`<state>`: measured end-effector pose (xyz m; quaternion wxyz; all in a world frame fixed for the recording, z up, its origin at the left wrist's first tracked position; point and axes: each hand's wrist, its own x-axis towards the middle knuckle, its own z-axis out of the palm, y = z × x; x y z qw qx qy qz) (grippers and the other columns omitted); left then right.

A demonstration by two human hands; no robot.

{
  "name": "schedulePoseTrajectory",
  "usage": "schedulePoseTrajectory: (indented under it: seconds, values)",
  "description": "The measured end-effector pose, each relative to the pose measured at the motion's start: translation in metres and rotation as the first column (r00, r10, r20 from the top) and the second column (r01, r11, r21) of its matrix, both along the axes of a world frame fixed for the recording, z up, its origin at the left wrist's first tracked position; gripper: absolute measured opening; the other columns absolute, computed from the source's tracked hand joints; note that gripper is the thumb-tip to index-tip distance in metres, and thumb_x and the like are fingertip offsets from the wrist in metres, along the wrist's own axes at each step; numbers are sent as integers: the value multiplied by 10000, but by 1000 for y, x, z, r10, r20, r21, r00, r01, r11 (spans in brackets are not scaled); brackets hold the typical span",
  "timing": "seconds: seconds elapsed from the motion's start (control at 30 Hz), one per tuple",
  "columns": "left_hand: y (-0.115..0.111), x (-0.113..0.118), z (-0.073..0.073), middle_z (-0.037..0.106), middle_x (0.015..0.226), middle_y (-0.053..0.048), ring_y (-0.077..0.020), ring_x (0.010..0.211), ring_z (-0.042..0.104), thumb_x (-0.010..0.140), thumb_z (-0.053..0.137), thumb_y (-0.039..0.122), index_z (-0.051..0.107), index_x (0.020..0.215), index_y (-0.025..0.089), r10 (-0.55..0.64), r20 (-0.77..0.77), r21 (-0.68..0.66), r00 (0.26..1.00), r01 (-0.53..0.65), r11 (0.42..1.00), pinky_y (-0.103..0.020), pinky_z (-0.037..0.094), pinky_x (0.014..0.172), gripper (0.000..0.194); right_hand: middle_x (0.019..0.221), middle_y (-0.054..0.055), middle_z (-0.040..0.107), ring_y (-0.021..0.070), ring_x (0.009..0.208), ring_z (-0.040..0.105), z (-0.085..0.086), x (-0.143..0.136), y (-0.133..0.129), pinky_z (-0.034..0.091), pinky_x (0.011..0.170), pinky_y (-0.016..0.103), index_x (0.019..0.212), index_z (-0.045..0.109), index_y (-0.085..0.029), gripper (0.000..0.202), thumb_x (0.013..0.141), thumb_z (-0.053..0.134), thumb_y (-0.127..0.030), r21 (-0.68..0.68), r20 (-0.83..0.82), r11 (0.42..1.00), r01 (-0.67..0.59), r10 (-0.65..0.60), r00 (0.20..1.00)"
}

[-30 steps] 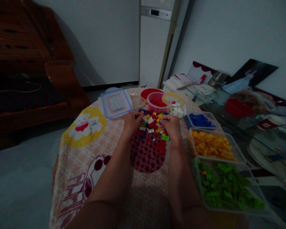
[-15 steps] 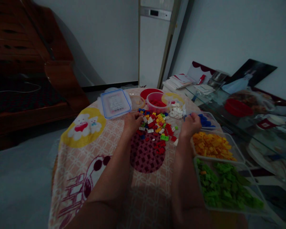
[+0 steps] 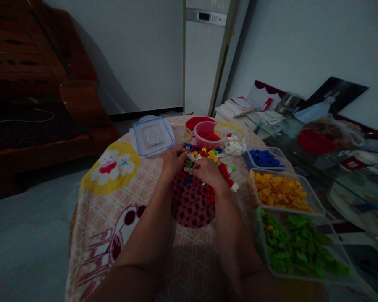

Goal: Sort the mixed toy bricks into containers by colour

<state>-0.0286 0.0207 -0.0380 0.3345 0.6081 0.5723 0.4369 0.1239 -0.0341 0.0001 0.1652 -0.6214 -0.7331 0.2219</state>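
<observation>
A mixed pile of toy building bricks (image 3: 213, 156) in red, yellow, white, green and blue lies on the cloth-covered table. My left hand (image 3: 174, 162) is at the pile's left edge, fingers curled together; whatever they pinch is too small to make out. Beside it, my right hand (image 3: 207, 171) reaches over the pile with its fingers bent and drawn together. Its fingertips are close to a white brick (image 3: 187, 169), and I cannot tell what is between them. Several red bricks (image 3: 210, 194) lie apart, near my right wrist.
Along the right stand boxes of blue bricks (image 3: 264, 158), yellow bricks (image 3: 279, 192) and green bricks (image 3: 302, 243). Behind the pile are a round tub (image 3: 209, 141) with red bricks, white bricks (image 3: 234, 147) and a blue-rimmed lid (image 3: 153, 136). A glass table (image 3: 343, 167) adjoins on the right.
My right hand has moved left from the box of blue bricks to the pile, beside my left hand. The left hand has shifted only slightly.
</observation>
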Motion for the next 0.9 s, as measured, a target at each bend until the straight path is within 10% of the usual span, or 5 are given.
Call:
schedulePoseTrajectory:
  seconds: [0.27, 0.57, 0.7, 0.9]
  values:
    - [-1, 0, 1, 742, 720, -19, -143, 585, 662, 825, 599, 276, 748, 846, 146, -4, 49, -12, 999, 4, 1000, -232, 531, 585, 199, 1166, 152, 780, 276, 1108, 720, -1, -24, -7, 521, 856, 304, 1099, 788, -164, 289, 825, 746, -247, -91, 319, 991, -100, 124, 940]
    - [0, 0, 3, 743, 724, -25, -149, 588, 667, 830, 583, 286, 749, 839, 150, -8, 38, -28, 999, 9, 1000, -241, 530, 587, 216, 948, 81, 815, 216, 967, 742, -1, 0, -1, 514, 854, 271, 887, 835, -188, 211, 806, 658, -108, -10, 44, 996, -88, 89, 995]
    - [-1, 0, 2, 739, 706, -24, -168, 639, 685, 838, 586, 323, 767, 845, 160, 3, -14, -9, 1000, -4, 1000, -249, 532, 618, 244, 771, 38, 777, 174, 760, 725, -8, 16, 4, 531, 742, 252, 820, 809, -182, 182, 836, 628, -186, 85, -274, 991, 108, -81, 958]
    - [0, 0, 0, 736, 696, -30, -178, 647, 689, 835, 589, 324, 777, 860, 167, -1, -34, 8, 999, 2, 1000, -261, 533, 637, 246, 670, 28, 715, 177, 552, 664, -21, 47, 13, 540, 549, 266, 1034, 782, -134, 353, 799, 566, -284, 23, -627, 837, 547, -414, 660]
